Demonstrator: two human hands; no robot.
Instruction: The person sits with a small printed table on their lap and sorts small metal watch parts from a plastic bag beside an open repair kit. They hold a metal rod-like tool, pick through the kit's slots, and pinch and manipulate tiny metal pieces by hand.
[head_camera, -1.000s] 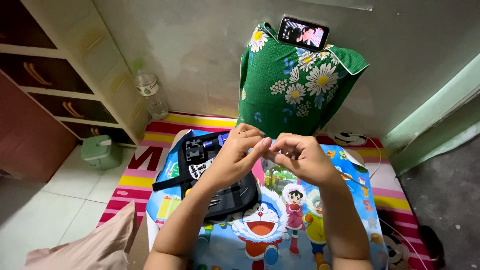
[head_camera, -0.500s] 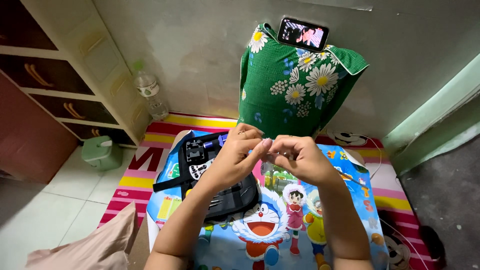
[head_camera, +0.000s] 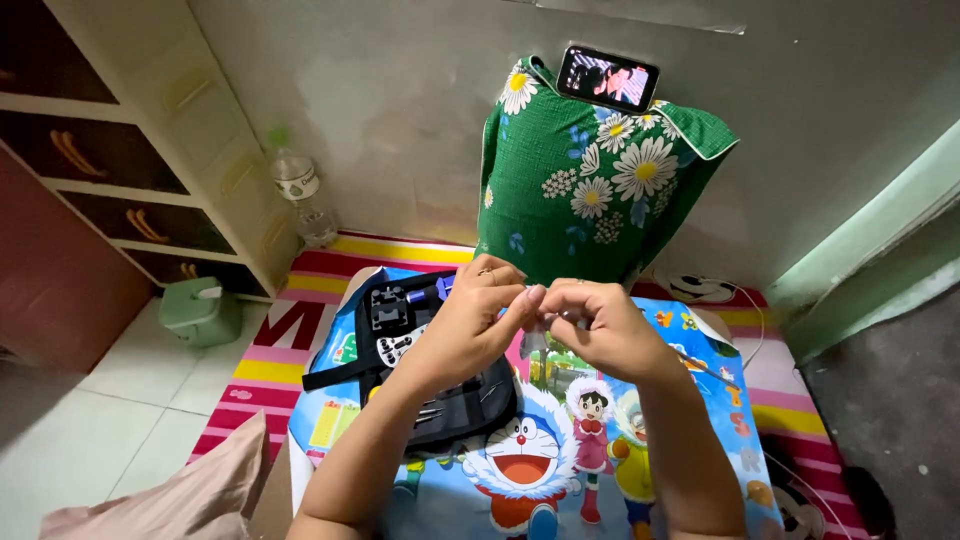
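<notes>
Both hands meet above the near middle of the cartoon cloth (head_camera: 700, 400) — the left hand (head_camera: 470, 325) and right hand (head_camera: 600, 325) touch at the fingertips, pinched together on something small between them; what it is cannot be told, it is hidden by the fingers. The pinch lies level, running left to right, neither hand nearer than the other. Just below and left of the left hand lies the open black tool case (head_camera: 400, 330), on the cloth. Far behind stands a green flowered pillow (head_camera: 600, 190) — a phone (head_camera: 607, 78) on top.
</notes>
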